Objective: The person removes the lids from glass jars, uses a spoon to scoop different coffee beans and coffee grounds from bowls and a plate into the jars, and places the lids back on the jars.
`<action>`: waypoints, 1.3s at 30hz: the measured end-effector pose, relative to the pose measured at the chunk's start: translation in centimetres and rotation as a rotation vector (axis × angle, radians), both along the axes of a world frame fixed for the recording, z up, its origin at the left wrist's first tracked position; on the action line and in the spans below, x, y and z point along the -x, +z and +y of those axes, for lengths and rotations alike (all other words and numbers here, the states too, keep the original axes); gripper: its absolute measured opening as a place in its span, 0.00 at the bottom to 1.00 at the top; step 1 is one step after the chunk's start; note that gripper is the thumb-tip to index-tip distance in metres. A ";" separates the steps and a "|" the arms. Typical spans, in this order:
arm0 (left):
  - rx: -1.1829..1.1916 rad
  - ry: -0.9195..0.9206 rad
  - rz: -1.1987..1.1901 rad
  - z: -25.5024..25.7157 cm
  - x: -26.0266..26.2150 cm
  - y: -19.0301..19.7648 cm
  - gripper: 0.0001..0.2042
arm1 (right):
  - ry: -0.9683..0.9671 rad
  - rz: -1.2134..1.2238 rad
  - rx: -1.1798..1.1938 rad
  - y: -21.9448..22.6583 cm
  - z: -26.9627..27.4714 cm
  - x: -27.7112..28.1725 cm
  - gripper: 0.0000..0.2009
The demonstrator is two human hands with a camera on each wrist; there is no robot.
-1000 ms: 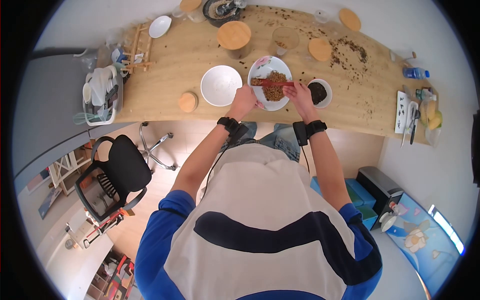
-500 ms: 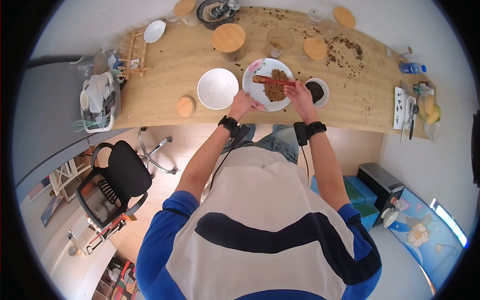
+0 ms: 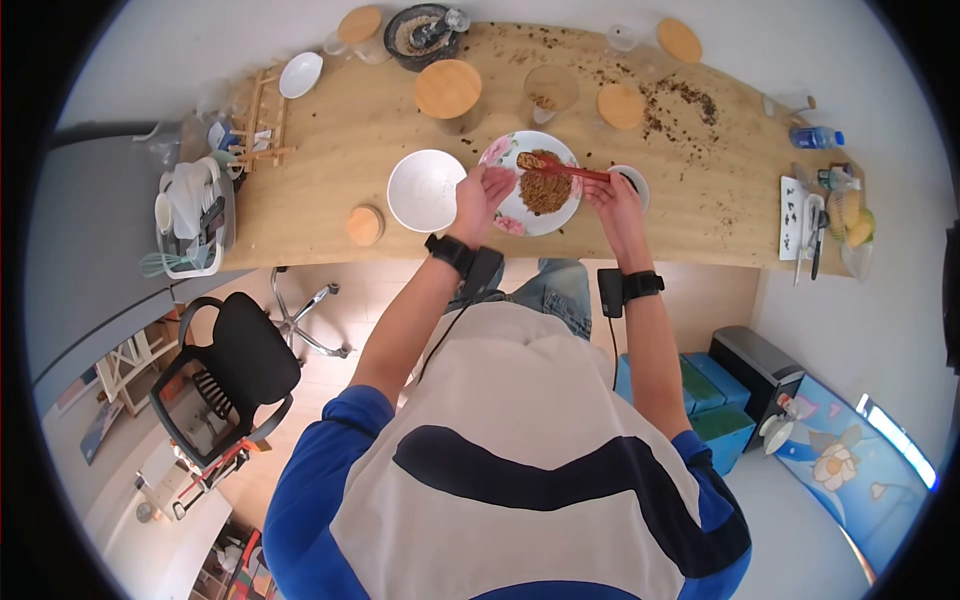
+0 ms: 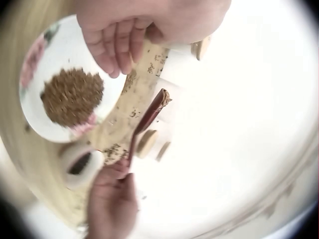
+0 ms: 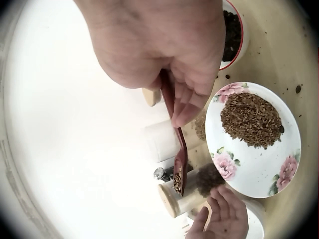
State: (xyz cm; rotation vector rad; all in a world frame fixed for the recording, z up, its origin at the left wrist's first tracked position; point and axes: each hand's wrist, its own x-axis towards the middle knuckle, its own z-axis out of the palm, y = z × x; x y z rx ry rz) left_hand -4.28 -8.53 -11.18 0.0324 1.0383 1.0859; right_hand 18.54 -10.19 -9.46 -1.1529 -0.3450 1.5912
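Note:
My right hand (image 3: 620, 208) grips the handle of a red-brown wooden spoon (image 5: 180, 154), its bowl carrying some brown grains. In the head view the spoon crosses above a white plate with pink flowers (image 3: 510, 226). On that plate lies a heap of brown grains (image 5: 251, 120). My left hand (image 3: 478, 205) is held palm up with relaxed fingers, between the plate and a white bowl (image 3: 418, 190), with nothing in it. A small red-rimmed white cup of dark bits (image 5: 232, 36) stands right of the plate, partly hidden by my right hand in the head view.
Behind the plate stand a clear glass jar (image 3: 550, 95) with a few grains and a jar with a wooden lid (image 3: 448, 90). A stone mortar (image 3: 425, 38) is at the back. Dark crumbs (image 3: 680, 108) are scattered on the right. A small wooden lid (image 3: 364, 226) lies front left.
My left hand has come off the plate's edge and turned palm up with its fingers loosened. My right hand still holds the spoon and has shifted slightly right.

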 end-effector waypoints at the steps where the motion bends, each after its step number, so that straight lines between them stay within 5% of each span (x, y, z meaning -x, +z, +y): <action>1: 0.018 0.079 -0.099 1.1 -1.0 1.6 0.15 | -0.003 0.003 -0.009 0.9 0.2 0.2 0.13; 10: -0.174 0.378 -0.310 10.1 -6.9 5.4 0.17 | -0.151 0.021 -0.102 2.2 4.0 0.2 0.12; 16: -0.241 0.309 -0.237 13.8 -7.1 4.6 0.19 | -0.247 -0.047 -0.168 3.0 7.0 0.2 0.12; 22: -0.396 0.108 0.079 15.4 -7.4 3.7 0.20 | -0.282 -0.345 -0.242 4.1 8.0 0.6 0.13; 24: -0.609 -0.017 0.287 16.0 -7.4 2.3 0.20 | -0.257 -0.476 -0.255 4.6 7.8 1.0 0.14; 29: -0.819 -0.258 0.537 15.3 -6.8 2.6 0.21 | 0.053 -1.199 -0.489 6.4 6.7 2.5 0.12; 34: -1.043 -0.416 0.787 14.6 -7.0 3.3 0.23 | -0.007 -1.160 -0.489 6.9 5.9 2.7 0.12; 36: -1.202 -0.619 1.254 14.2 -6.6 3.9 0.27 | -0.075 -1.060 -0.442 7.0 5.3 2.6 0.12; 39: -1.141 -0.567 1.173 13.3 -5.5 5.2 0.27 | -0.231 -0.942 -0.436 7.0 4.5 1.8 0.12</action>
